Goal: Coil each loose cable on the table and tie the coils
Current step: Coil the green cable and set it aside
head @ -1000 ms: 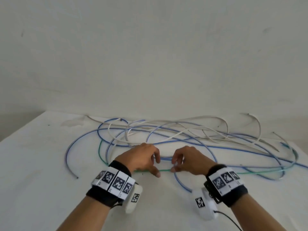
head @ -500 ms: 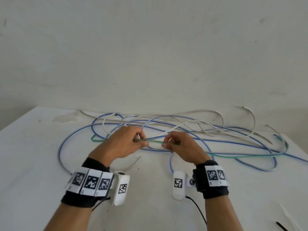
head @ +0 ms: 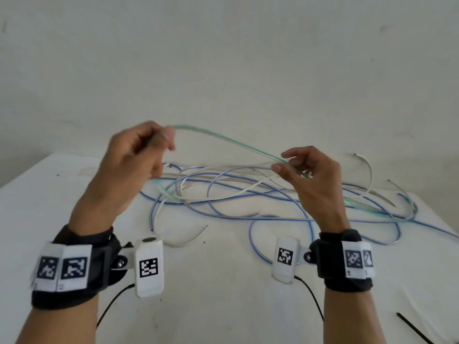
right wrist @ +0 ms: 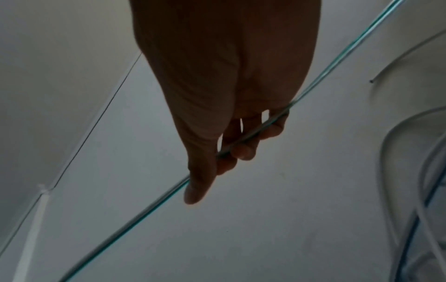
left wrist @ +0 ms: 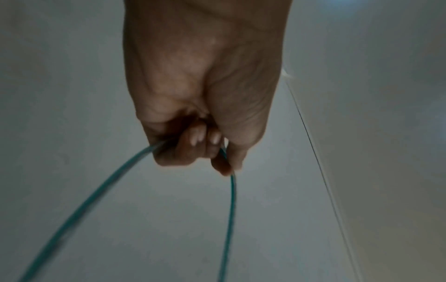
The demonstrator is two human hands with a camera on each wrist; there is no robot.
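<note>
While both hands are hanging raised above the white desk (head: pixel 62 194) in the head view, the left hand (head: pixel 134 165) is sitting at about ten o'clock from the frame's centre, its fingers curling round the green cable (head: pixel 223 140) and gripping it at the fingertips. The right hand (head: pixel 313 180) is sitting at about three o'clock, its thumb and fingers lying loosely spread, with the green cable running across the fingers. The cable is stretching in the air between the two hands, then dropping past the right hand toward four o'clock into the tangle. Blue cables (head: pixel 250 234) and white cables (head: pixel 188 242) are lying looped over one another on the desk beyond and between the wrists. A thin black strip (head: pixel 412 328), too small to identify, is lying at five o'clock near the desk's near edge.

In the left wrist view, the left hand (left wrist: pixel 205 106) is closing tightly on the green cable (left wrist: pixel 229 209); two strands are leaving the fist, one sweeping toward seven o'clock, the other falling toward six o'clock.

In the right wrist view, the right hand (right wrist: pixel 226 91) is showing dark against the pale surroundings, its fingers only slightly bent. The green cable (right wrist: pixel 135 225) is crossing the fingers on a diagonal from one o'clock to seven o'clock, resting between thumb and fingers; whether they are squeezing it, I cannot tell. Pale and blue cables (right wrist: pixel 415 219) are curving at four o'clock.
</note>
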